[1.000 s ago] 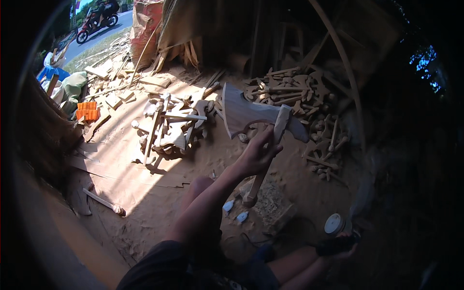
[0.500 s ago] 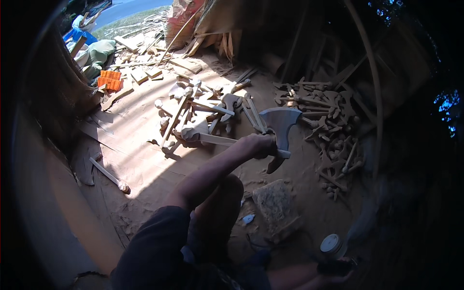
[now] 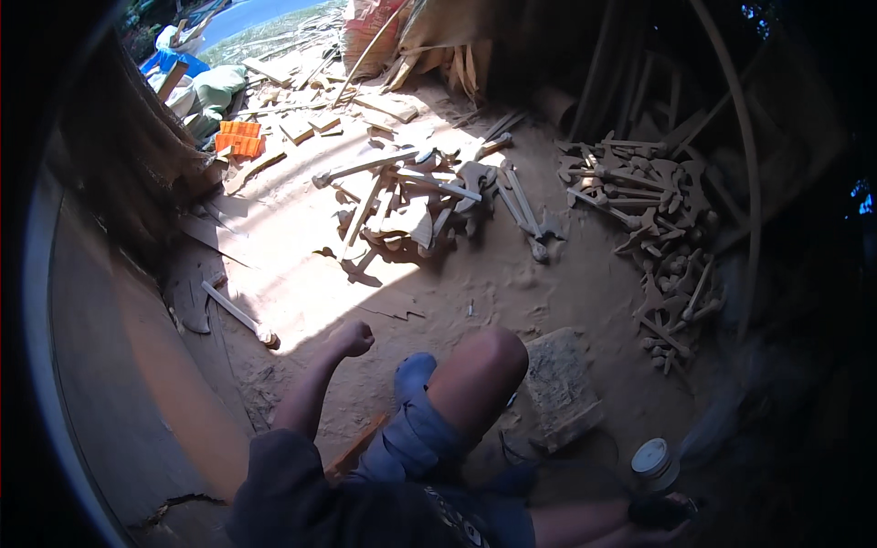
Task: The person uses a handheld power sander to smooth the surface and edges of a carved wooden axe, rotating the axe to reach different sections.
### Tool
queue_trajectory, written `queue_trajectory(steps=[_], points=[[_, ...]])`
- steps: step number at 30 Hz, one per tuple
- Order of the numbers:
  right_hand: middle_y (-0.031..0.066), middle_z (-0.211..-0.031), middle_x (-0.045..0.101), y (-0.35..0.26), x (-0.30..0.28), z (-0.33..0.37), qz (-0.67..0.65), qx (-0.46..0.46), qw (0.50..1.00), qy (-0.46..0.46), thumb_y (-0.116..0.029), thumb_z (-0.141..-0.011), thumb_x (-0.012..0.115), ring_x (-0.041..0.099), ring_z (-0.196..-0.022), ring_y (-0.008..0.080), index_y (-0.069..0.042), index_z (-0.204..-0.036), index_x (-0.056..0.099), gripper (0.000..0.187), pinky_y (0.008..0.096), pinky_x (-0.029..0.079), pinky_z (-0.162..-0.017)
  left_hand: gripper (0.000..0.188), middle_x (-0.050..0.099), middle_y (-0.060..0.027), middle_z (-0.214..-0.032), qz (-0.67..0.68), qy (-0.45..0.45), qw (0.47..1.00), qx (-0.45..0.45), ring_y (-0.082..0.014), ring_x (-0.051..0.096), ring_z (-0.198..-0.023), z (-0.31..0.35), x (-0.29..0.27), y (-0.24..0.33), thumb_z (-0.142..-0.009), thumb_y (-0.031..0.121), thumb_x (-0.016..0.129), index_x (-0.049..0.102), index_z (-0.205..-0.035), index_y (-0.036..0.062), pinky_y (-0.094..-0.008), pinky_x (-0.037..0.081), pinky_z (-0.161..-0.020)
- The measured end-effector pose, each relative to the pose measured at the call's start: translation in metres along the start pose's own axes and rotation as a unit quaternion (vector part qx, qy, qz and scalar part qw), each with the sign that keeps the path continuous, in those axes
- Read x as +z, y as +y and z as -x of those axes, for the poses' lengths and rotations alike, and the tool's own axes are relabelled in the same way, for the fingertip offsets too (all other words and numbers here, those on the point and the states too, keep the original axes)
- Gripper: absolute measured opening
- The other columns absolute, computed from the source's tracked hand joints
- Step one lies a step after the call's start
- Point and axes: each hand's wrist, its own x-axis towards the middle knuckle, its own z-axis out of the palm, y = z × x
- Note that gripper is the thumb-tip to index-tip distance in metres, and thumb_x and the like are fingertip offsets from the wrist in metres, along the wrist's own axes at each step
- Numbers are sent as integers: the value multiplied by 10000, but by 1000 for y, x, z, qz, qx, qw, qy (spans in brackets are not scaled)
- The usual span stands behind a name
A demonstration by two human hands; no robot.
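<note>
- Nearest, at the lower right, the right hand [image 3: 674, 528] held a black object [image 3: 654, 511], its fingers seemingly clamped around it; shade hid the exact grip and the object's kind.
- Just beyond that hand stood a pale round-topped piece [image 3: 651, 455]; whether it was joined to the black object could not be told.
- The left hand [image 3: 352, 338] was raised in a loose fist, fingers curled together, with nothing seen in it.
- A blue-grey clog [image 3: 415, 374] showed beside the bent knee, and a flat slab [image 3: 559, 382] lay on the ground to the knee's right.
- Left of the left hand, a single knob-ended wooden handle [image 3: 242, 315] lay apart from the heaps.
- Farther out, half in sun, lay a heap of wooden axes [image 3: 411, 224]; the shapes there suggested that at least some heads were already on their handles.
- To the right, in shade, a second heap of carved wooden pieces [image 3: 660, 196] spread along the ground. Nothing showed which heap was finished or how many pieces remained unworked.
- Farthest were wood offcuts [image 3: 297, 129], an orange plastic piece [image 3: 239, 142], a pale green sack [image 3: 221, 85] and a red-and-white sack [image 3: 370, 36].
</note>
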Motion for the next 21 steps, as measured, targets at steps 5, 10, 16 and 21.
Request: queue_trajectory(steps=[5,10,16,21], points=[[116,-1042,626,-24,-15,-13,46,6,999,-23,-355,-1055,468,632,-952,237,24,-1177,615,424,356,518,-888,321,768,-224,-1096,112,73,967,-215,-391,736,-1053,58,66,-89,-889,260,625,785,-1076,52,-480,572,-951],[136,-1100,605,-15,-8,-7,15,-16,998,-52,-361,-1000,549,622,-991,247,31,-1212,591,447,358,512,-901,519,682,-296,-1279,162,304,877,-334,-438,659,-1211,60,70,-210,-907,279,619,593,-1323,-30,-507,516,-1040],[135,-1110,600,-13,-7,3,-200,-11,979,-27,-275,-913,682,611,-1056,252,30,-1142,594,391,363,510,-937,729,619,-307,-1368,190,354,784,-472,-471,636,-1237,24,39,-260,-919,425,680,430,-1430,-30,-518,516,-1057],[134,-1084,619,-36,-7,7,-169,-39,984,-28,-232,-869,747,625,-1072,264,33,-1132,607,399,369,519,-972,834,637,-278,-1350,173,336,703,-602,-422,670,-1221,-19,47,-246,-902,585,695,442,-1391,-42,-533,547,-1011]])
